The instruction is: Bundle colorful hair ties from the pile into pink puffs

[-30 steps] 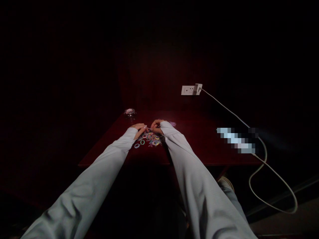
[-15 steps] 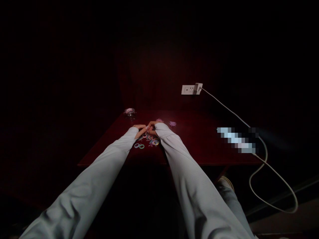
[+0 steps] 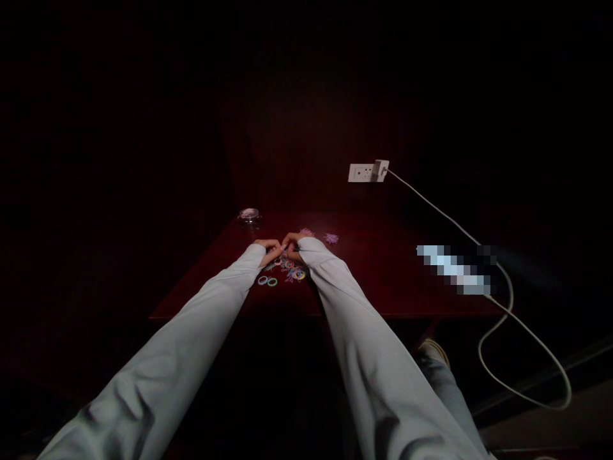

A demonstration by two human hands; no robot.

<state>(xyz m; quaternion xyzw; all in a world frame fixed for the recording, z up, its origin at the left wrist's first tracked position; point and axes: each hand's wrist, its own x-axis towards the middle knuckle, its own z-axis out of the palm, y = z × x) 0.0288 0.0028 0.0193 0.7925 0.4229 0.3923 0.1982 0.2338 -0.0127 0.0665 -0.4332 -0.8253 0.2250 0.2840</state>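
My left hand (image 3: 269, 248) and my right hand (image 3: 292, 243) meet at the fingertips, low over the table. Fingers on both are bent into a pinch. Whatever lies between them is too small and dark to make out. Just under and in front of the hands is a loose pile of small coloured bands and rings (image 3: 290, 264), partly hidden by the hands and the right sleeve. A pale blue ring (image 3: 259, 281) and a green ring (image 3: 272, 285) lie side by side, nearer me. Beyond my right hand sits a pink bunch (image 3: 307, 232), with a purple bunch (image 3: 331, 238) to its right.
A small clear jar (image 3: 249, 217) with pink contents stands at the back left of the dark red table (image 3: 373, 281). On the wall, a charger (image 3: 381, 168) is plugged into a socket (image 3: 358, 172). Its white cable (image 3: 431, 206) runs past a pixelated object (image 3: 453, 268) at right.
My fingertips have shifted slightly against each other, and the left fingers look more bent. Both arms, the pile, the rings and the bunches stay in place.
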